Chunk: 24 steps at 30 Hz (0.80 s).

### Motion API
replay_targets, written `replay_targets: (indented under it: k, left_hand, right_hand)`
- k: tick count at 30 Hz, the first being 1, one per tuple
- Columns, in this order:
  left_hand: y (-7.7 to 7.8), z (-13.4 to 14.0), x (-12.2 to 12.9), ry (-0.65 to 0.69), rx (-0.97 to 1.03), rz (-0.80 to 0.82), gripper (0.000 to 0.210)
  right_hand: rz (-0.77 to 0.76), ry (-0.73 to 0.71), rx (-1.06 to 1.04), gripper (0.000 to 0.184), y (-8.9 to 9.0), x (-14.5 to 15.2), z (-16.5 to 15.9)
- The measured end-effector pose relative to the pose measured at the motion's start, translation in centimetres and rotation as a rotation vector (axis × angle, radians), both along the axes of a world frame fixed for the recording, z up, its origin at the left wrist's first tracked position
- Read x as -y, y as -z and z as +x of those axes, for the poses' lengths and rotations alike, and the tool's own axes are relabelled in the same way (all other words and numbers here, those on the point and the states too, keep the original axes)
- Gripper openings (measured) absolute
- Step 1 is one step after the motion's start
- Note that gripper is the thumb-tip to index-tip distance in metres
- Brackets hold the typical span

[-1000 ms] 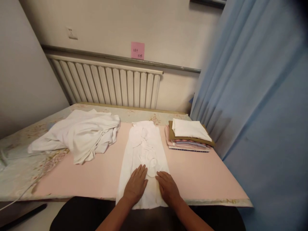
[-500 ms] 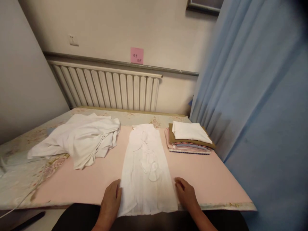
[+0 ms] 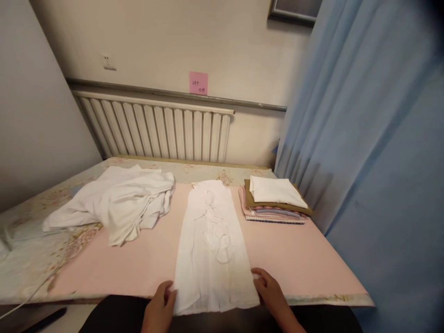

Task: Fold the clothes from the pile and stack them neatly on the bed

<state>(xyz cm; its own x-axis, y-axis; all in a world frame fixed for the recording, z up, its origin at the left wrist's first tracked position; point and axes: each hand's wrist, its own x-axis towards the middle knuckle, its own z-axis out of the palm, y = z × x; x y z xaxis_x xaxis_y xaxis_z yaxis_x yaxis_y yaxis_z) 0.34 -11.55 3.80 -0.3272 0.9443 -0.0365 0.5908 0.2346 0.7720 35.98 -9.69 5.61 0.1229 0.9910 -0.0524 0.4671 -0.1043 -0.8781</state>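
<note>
Left hand (image 3: 160, 304), partly curled, is positioned at the left side of the long white cloth garment (image 3: 211, 245), close to its hem; the right hand (image 3: 272, 292), also curled, meets the opposite side at nearly the same level. Thumb and fingers of each hand are at the fabric edge, but whether either hand pinches the cloth cannot be determined. Governing relation: the garment lies between the two hands and extends away from them, its long axis running from the near edge of the flower-patterned, cloth-covered table (image 3: 31, 240) toward the far edge. Neither hand is clearly the nearer — each is at its own side of the hem. The hem reaches slightly past the near edge; the narrower end stops short of the far edge. Beneath the garment is a smooth pale pink sheet (image 3: 138, 266). A loose heap of white fabric (image 3: 120, 199) occupies the table toward its far left corner; a squared stack of folded, multicoloured cloth (image 3: 277, 203), topped by a white piece, sits by the right edge near the far right corner. Markings: a square pink paper note (image 3: 198, 83) on the wall carries two lines of dark handwriting — apparently a 2 and a 4 above, remainder illegible. Brand names and garment labels: none readable.
</note>
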Motion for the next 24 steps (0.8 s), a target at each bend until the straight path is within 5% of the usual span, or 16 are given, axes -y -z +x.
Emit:
replay_targets:
  k: [5,10,14,19,24]
  left_hand:
    - [1.4,-1.0,0.6,0.061,0.037,0.011,0.043]
    - [1.9,-1.7,1.1,0.322,-0.154,0.255,0.042]
    - [1.0,-1.7,1.5,0.504,-0.432,0.352,0.058]
    - [-0.4,-1.9,0.4,0.495,-0.777,0.426,0.076]
    - [-1.1,-2.3,-1.1,0.648,-0.847,0.460,0.091]
  right_hand:
    - [0.052,-0.108,-0.022,0.039,-0.7,0.3,0.5]
    - [0.261,-0.253,0.116,0.032,-0.9,0.0,0.7]
    - [0.488,-0.371,0.354,0.031,-0.8,-0.3,0.4]
    - [0.714,-0.355,0.620,0.037,-0.4,-1.2,0.3]
    - [0.796,-0.577,0.711,0.045,-0.1,-2.3,1.1]
